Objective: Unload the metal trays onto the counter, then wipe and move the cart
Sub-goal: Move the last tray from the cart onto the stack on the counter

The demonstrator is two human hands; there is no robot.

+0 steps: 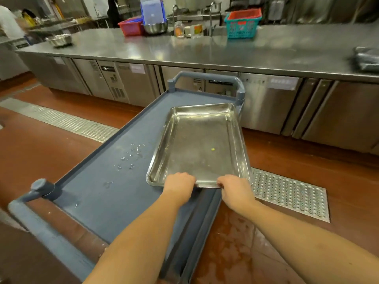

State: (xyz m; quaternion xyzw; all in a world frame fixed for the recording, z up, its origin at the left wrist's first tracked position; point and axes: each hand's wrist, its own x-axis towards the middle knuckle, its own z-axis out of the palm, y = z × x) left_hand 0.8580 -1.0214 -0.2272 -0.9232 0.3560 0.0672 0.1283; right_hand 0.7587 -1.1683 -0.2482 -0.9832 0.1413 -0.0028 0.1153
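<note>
My fingers (pixel 185 177) on both hands curl over the near short rim of the metal tray (pixel 202 144), left hand (pixel 178 182) beside right hand (pixel 235 188), grasping it. The tray stretches away from me over the cart's (pixel 114 181) right side, near the counter (pixel 225 52).

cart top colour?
Slate blue-grey cart, wet with droplets; seen in the head view.
</note>
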